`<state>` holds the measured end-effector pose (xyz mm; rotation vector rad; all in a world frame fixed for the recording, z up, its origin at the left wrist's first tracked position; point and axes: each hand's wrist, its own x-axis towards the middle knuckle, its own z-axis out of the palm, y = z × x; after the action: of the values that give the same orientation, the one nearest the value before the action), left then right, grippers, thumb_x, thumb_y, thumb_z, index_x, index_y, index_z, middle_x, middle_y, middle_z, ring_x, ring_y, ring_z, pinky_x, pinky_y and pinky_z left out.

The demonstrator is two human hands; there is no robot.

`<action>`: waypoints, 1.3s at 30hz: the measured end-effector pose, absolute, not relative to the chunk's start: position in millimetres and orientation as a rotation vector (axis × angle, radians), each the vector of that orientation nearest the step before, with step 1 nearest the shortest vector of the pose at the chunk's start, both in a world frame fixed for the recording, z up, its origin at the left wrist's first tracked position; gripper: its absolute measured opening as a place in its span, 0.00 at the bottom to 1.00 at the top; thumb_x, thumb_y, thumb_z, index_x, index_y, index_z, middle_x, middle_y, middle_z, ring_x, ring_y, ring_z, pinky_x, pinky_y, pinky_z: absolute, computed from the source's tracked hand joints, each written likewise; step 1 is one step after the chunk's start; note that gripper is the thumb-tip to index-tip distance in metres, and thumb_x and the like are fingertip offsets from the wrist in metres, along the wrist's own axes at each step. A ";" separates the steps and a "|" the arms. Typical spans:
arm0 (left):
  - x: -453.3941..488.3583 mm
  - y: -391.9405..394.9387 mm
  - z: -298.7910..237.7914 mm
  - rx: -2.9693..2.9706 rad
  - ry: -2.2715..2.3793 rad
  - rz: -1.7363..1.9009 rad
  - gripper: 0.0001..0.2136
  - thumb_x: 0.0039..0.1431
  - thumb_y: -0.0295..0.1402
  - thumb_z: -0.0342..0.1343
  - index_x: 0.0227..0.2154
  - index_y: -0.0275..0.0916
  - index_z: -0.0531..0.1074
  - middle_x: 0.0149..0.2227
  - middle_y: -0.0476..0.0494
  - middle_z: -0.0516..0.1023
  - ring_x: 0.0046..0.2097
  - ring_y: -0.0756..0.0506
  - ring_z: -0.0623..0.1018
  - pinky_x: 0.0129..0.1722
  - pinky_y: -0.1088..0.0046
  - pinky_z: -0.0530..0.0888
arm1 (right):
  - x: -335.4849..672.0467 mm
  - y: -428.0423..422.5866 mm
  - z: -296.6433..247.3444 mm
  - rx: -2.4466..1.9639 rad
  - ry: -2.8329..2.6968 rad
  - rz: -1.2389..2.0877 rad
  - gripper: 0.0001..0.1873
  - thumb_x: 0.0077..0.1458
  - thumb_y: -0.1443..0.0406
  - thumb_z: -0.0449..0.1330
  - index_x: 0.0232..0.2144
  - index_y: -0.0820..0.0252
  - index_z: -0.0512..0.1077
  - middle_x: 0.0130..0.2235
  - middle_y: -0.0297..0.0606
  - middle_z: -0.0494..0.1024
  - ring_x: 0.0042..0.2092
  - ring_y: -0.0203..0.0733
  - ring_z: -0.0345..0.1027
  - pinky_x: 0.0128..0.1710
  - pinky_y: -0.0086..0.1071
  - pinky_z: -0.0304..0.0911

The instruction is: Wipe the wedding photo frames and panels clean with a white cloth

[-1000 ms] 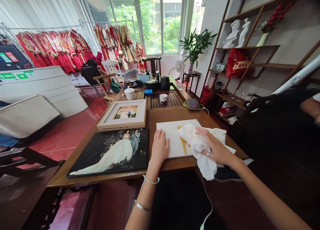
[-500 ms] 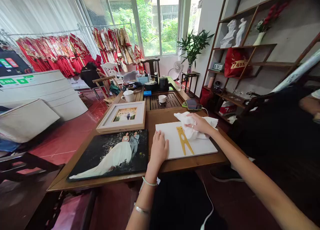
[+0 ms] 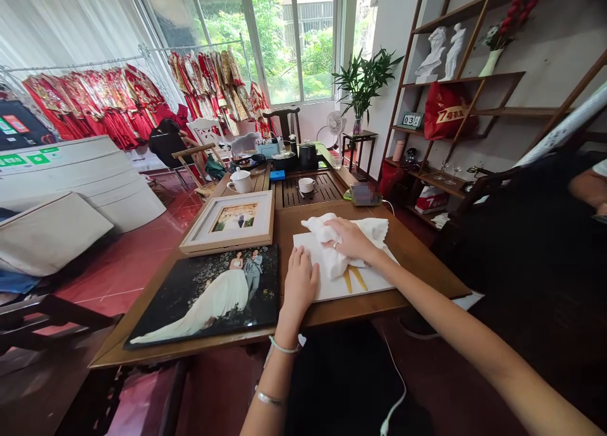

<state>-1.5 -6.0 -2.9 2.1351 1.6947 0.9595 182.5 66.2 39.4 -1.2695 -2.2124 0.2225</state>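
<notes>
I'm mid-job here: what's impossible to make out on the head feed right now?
All in the head view:
- Yellow figure, upper part: hidden by the white cloth.
- Right hand, palm: hidden against the cloth.
- Phone, screen: blurred by pixelation.
- Other person's arm, at right: cut off by the picture's edge.

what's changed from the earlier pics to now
The right hand has moved left across the white board, bringing the white cloth with it. The cloth now covers the upper part of the yellow figure, which lay uncovered half a second ago. Nothing was newly grasped or released. The left hand stayed on the board's left edge; the wedding photo panel and framed picture stayed put.
</notes>
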 end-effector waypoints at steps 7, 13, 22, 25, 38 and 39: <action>-1.6 -7.9 0.7 2.146 1.601 1.039 0.20 0.60 0.29 0.47 0.55 0.32 0.66 0.60 0.29 0.67 0.67 0.35 0.60 0.65 0.50 0.58 | 191.0 5.9 40.6 -0.914 -2.418 0.225 0.24 0.50 0.65 0.62 0.51 0.59 0.68 0.53 0.47 0.73 0.57 0.54 0.63 0.56 0.49 0.59; -3.8 -7.2 -3.9 2.129 1.611 1.030 0.20 0.57 0.26 0.49 0.52 0.35 0.69 0.61 0.31 0.67 0.67 0.35 0.59 0.65 0.50 0.59 | 213.2 -33.8 41.9 -0.820 -2.414 0.272 0.26 0.48 0.67 0.62 0.52 0.55 0.69 0.55 0.45 0.72 0.58 0.53 0.63 0.56 0.50 0.60; 0.0 -4.6 -5.5 2.014 1.661 1.160 0.16 0.58 0.31 0.53 0.49 0.35 0.70 0.60 0.30 0.67 0.65 0.35 0.63 0.64 0.51 0.60 | 238.5 4.3 34.2 -1.077 -2.204 0.212 0.21 0.49 0.66 0.61 0.48 0.56 0.70 0.50 0.44 0.75 0.52 0.52 0.67 0.52 0.49 0.62; -0.7 -3.5 -4.3 1.977 1.656 1.278 0.13 0.56 0.30 0.55 0.44 0.35 0.72 0.55 0.31 0.70 0.59 0.36 0.70 0.61 0.54 0.66 | 231.0 26.0 40.8 -1.176 -2.251 0.190 0.20 0.49 0.65 0.62 0.47 0.56 0.71 0.50 0.44 0.75 0.51 0.52 0.66 0.51 0.47 0.62; -0.5 -5.7 9.6 1.945 1.745 1.282 0.12 0.62 0.25 0.40 0.35 0.39 0.70 0.40 0.38 0.74 0.45 0.42 0.75 0.49 0.62 0.72 | 133.4 60.9 64.3 -1.200 -2.610 -0.003 0.21 0.53 0.62 0.61 0.49 0.60 0.72 0.53 0.48 0.73 0.55 0.55 0.62 0.53 0.48 0.57; -0.3 -6.5 11.5 1.938 1.775 1.260 0.12 0.62 0.25 0.40 0.33 0.39 0.69 0.39 0.39 0.74 0.44 0.42 0.75 0.48 0.62 0.72 | 130.8 59.9 63.9 -1.173 -2.626 -0.003 0.21 0.52 0.62 0.61 0.49 0.60 0.72 0.53 0.48 0.73 0.56 0.55 0.62 0.53 0.49 0.57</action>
<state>-0.3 -6.5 11.5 1.9376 1.7749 1.2603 130.8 59.9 63.9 -1.1729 -2.6265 -0.0032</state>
